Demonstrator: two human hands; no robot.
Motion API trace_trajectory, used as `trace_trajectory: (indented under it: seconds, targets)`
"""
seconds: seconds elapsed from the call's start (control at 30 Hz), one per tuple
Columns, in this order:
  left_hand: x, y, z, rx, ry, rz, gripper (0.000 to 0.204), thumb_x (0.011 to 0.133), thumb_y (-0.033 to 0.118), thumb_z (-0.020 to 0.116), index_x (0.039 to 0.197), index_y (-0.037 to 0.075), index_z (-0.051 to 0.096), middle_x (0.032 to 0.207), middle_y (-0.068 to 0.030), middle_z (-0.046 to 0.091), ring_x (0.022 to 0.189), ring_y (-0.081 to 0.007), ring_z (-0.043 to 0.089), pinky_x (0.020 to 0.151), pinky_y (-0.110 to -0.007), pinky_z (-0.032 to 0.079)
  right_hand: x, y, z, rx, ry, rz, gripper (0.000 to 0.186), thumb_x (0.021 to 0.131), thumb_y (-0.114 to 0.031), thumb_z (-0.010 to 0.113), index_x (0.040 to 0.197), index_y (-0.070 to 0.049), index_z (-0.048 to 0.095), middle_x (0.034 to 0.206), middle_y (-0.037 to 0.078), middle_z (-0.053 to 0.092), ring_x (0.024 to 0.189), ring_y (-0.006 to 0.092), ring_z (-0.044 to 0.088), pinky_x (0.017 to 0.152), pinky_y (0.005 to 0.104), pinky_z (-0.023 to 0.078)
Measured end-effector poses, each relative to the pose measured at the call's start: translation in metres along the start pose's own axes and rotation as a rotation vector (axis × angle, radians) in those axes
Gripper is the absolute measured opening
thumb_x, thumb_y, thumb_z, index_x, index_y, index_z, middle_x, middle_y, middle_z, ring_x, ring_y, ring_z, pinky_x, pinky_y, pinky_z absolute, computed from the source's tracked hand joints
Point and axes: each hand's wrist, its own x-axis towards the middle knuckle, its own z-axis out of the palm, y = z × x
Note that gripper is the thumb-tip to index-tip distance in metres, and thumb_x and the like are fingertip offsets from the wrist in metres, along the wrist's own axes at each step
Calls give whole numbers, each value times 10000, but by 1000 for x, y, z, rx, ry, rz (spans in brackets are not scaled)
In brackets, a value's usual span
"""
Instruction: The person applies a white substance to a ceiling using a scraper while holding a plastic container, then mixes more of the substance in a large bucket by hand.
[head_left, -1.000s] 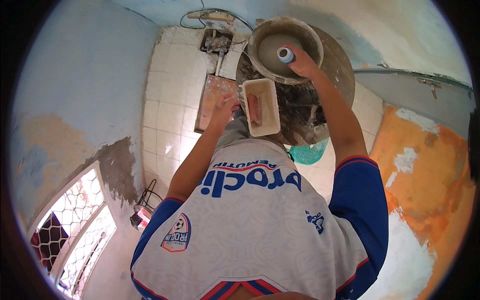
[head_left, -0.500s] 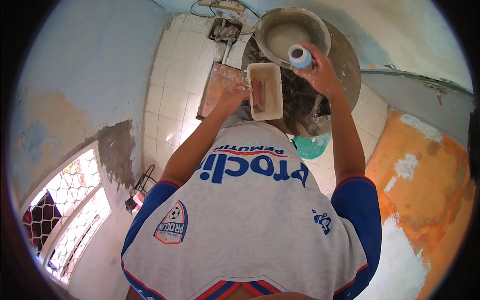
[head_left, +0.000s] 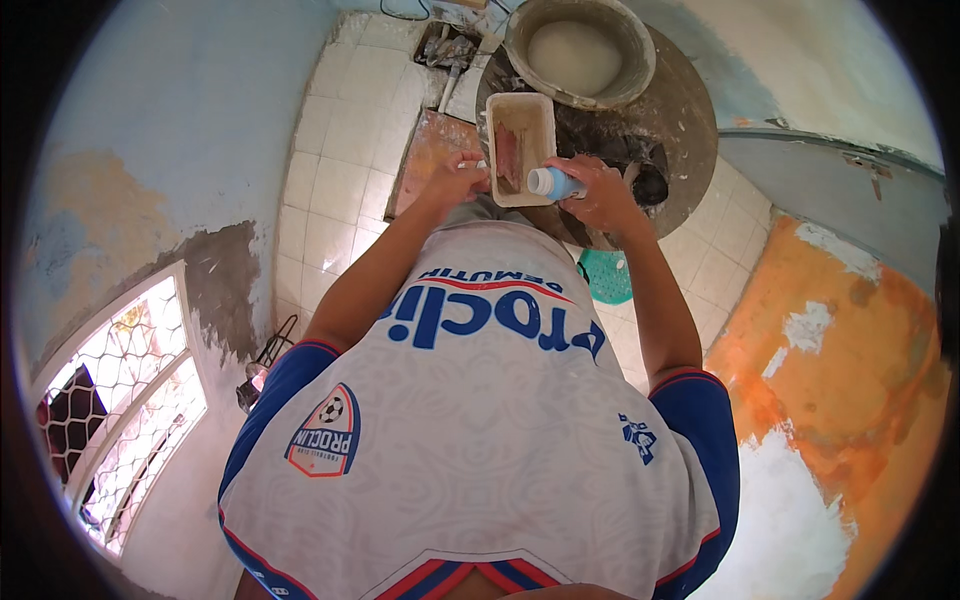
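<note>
In my right hand (head_left: 602,196) is a small light blue and white bottle (head_left: 567,185), fingers wrapped round it. It lies tilted, its white neck pointing left over the near right rim of a cream rectangular tray (head_left: 537,108). A reddish-brown flat piece (head_left: 508,153) lies inside the tray along its left side. My left hand (head_left: 458,182) is by the tray's left edge, its fingers bent and drawn together. A whitish bit shows at the fingertips, too small to name. Whether that hand touches the tray I cannot tell.
A round, stained table top (head_left: 690,110) carries the tray and a large grey basin (head_left: 637,75) of cloudy liquid. A green perforated stool seat (head_left: 606,277) is beneath. A reddish board (head_left: 437,150) lies left on white floor tiles (head_left: 320,165). A grated window (head_left: 125,400) is at left.
My right hand has come down and nearer from beside the basin, tipping the bottle sideways to the tray's rim. My left hand stays beside the tray. The whole view has shifted slightly.
</note>
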Motion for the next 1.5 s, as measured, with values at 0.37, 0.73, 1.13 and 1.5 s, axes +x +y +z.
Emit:
trace_trajectory:
  seconds: [0.37, 0.73, 1.13, 1.5]
  targets:
    - [-1, -9, 5, 36, 10, 65, 384, 863, 223, 784, 1194, 126, 616, 897, -11, 693, 786, -115, 657, 708, -309, 498, 0, 0, 17, -198, -75, 4, 639, 731, -156, 715, 1352, -272, 624, 1206, 83, 650, 1183, 323, 600, 930, 560, 456]
    - [0, -13, 7, 29, 35, 122, 326, 879, 173, 780, 1162, 92, 639, 833, -17, 680, 759, -98, 641, 624, -252, 470, 7, -16, 18, -297, -130, 33, 643, 735, -140, 729, 1351, -279, 608, 1201, 87, 639, 1165, 336, 609, 929, 576, 464]
    - [2, -20, 4, 41, 30, 167, 336, 869, 215, 796, 1136, 68, 654, 841, -39, 702, 765, -109, 667, 634, -255, 486, 0, -16, 15, -271, -132, 41, 641, 738, -116, 723, 1345, -297, 626, 1198, 82, 644, 1162, 314, 608, 952, 548, 440]
    - [7, -25, 5, 66, 41, 159, 338, 876, 223, 789, 1133, 41, 666, 859, -56, 716, 780, -122, 681, 670, -262, 511, -14, -7, -1, -274, -57, 22, 614, 718, -43, 691, 1306, -217, 660, 1070, 131, 669, 1087, 369, 629, 923, 471, 510]
